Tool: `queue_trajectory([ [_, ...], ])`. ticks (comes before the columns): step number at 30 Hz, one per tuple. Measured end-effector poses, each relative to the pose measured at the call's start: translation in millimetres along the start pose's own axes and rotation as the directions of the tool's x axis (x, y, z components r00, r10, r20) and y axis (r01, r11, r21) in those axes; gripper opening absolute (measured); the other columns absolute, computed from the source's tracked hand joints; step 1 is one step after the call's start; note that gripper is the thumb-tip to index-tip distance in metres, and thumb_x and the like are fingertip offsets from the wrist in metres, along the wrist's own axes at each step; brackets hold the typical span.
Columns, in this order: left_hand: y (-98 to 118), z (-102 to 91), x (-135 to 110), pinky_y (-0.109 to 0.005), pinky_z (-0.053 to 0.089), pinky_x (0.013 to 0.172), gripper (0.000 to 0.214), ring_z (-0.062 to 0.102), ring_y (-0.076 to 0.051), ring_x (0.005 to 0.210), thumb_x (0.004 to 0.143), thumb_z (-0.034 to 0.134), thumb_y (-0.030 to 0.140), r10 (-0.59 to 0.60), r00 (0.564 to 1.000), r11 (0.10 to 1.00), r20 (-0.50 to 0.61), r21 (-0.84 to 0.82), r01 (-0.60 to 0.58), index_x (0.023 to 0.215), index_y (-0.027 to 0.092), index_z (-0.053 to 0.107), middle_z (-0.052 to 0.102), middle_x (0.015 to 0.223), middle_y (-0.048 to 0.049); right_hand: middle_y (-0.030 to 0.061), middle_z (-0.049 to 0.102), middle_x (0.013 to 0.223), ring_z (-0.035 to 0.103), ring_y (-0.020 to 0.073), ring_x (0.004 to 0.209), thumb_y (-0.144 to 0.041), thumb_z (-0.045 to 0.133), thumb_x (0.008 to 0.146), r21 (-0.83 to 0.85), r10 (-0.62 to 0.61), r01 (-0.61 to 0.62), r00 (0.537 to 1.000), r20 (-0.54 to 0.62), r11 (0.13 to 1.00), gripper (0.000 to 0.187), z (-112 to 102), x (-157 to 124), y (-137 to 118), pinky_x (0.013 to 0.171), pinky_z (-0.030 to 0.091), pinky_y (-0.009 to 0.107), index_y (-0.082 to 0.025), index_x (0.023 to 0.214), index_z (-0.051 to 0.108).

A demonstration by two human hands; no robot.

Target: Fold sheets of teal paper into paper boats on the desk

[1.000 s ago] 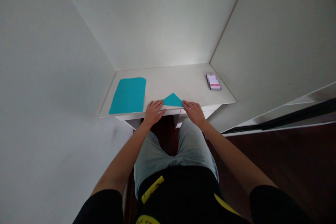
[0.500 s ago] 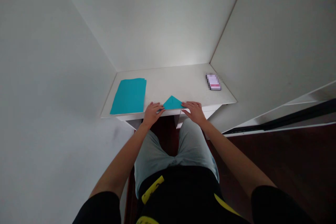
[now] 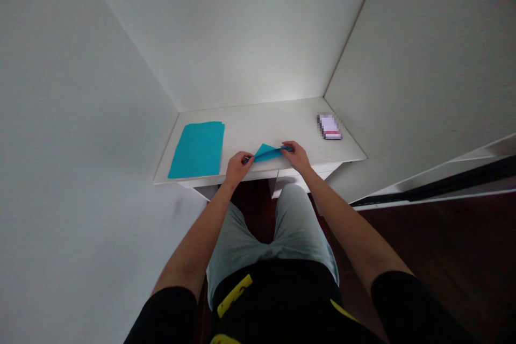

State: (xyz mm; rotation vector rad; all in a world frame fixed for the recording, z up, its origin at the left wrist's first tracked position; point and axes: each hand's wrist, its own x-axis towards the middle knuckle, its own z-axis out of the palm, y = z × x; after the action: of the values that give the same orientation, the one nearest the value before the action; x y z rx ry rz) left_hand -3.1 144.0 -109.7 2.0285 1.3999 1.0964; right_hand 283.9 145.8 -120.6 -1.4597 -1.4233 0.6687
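Dim light, back wall (image 3: 278, 72) brightest

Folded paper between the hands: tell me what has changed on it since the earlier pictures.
The folded paper lay as a flat triangle under the fingertips; now its near edge looks parted and the left hand and right hand pinch its ends. The right hand moved away from the body. The blue sheets and phone stayed put.
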Motion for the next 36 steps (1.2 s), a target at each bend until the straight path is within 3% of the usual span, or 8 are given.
queue_trajectory([
  [5,0,0.3,-4,-0.032,0.063,0.08,0.006,0.072,-0.017,0.081,0.092,0.076,0.028,0.0,0.998,1.0,-0.064,-0.007,0.0,0.089,0.023,0.075,0.075,0.091,-0.0035,0.0121,0.08,0.13,0.075,0.0277,0.123,-0.04,0.064,0.094,0.098,-0.094,0.101,0.993,-0.075,0.99,0.041,24,7,0,0.112,0.058,0.054,-0.024,0.132,0.069],
  [9,2,3.6,-3,-0.032,0.063,0.08,0.012,0.075,-0.018,0.083,0.095,0.074,0.034,-0.078,0.994,0.994,-0.076,-0.084,0.072,0.093,0.023,0.074,0.078,0.09,-0.0031,0.0124,0.077,0.139,0.076,0.0278,0.122,-0.047,0.069,0.093,0.164,-0.062,0.069,0.997,-0.051,0.984,0.057,39,9,-5,0.108,0.061,0.052,-0.025,0.145,0.063],
  [15,12,10.9,0,-0.03,0.058,0.073,0.018,0.074,-0.018,0.076,0.093,0.078,0.039,-0.223,0.972,0.972,-0.076,-0.094,0.216,0.103,0.026,0.07,0.079,0.086,0.0014,0.0088,0.08,0.134,0.078,0.029,0.11,-0.045,0.074,0.093,-0.148,-0.109,0.128,0.985,0.133,0.981,0.058,39,2,-22,0.103,0.064,0.048,-0.026,0.147,0.066],
  [21,14,20.8,2,-0.032,0.056,0.074,0.052,0.075,-0.02,0.078,0.09,0.081,0.037,-0.253,0.967,0.968,-0.037,-0.002,0.253,0.137,0.029,0.06,0.076,0.082,0.005,0.0033,0.072,0.149,0.07,0.0257,0.133,-0.009,0.057,0.089,-0.256,-0.29,0.358,0.918,0.269,0.898,0.065,30,-1,-30,0.119,0.055,0.046,-0.029,0.149,0.069],
  [24,6,16.3,3,-0.034,0.06,0.079,0.079,0.075,-0.021,0.087,0.085,0.085,0.036,-0.187,0.982,0.982,-0.032,-0.02,0.186,0.155,0.025,0.048,0.078,0.1,-0.0019,0.0015,0.07,0.153,0.067,0.0251,0.138,-0.007,0.055,0.087,-0.303,-0.307,0.398,0.901,0.305,0.866,0.065,29,1,-27,0.124,0.051,0.048,-0.03,0.144,0.074],
  [27,-1,2.7,3,-0.042,0.06,0.102,0.094,0.071,-0.03,0.121,0.077,0.091,0.031,0.002,0.999,0.993,-0.036,0.115,0.002,0.16,0.018,0.049,0.068,0.141,-0.0179,0.0034,0.066,0.159,0.067,0.028,0.14,-0.014,0.06,0.091,-0.365,-0.295,0.431,0.88,0.372,0.825,0.057,30,0,-25,0.122,0.05,0.052,-0.03,0.143,0.075],
  [32,-10,-18.5,2,-0.055,0.043,0.127,0.064,0.053,-0.035,0.152,0.087,0.082,0.026,0.2,0.944,0.932,0.261,0.248,-0.266,0.149,0.03,0.066,0.062,0.16,-0.0101,0.0058,0.06,0.165,0.061,0.0333,0.146,-0.028,0.068,0.095,-0.396,-0.314,0.527,0.814,0.488,0.751,0.053,31,-3,-24,0.12,0.046,0.058,-0.033,0.148,0.071],
  [36,-17,-19.2,6,-0.055,0.047,0.125,0.039,0.064,-0.031,0.143,0.093,0.077,0.025,0.183,0.948,0.95,0.26,0.204,-0.239,0.132,0.03,0.077,0.075,0.145,-0.0064,0.0101,0.067,0.156,0.064,0.0313,0.139,-0.023,0.067,0.093,-0.344,-0.368,0.516,0.833,0.413,0.785,0.053,30,-2,-24,0.118,0.05,0.052,-0.027,0.147,0.071],
])
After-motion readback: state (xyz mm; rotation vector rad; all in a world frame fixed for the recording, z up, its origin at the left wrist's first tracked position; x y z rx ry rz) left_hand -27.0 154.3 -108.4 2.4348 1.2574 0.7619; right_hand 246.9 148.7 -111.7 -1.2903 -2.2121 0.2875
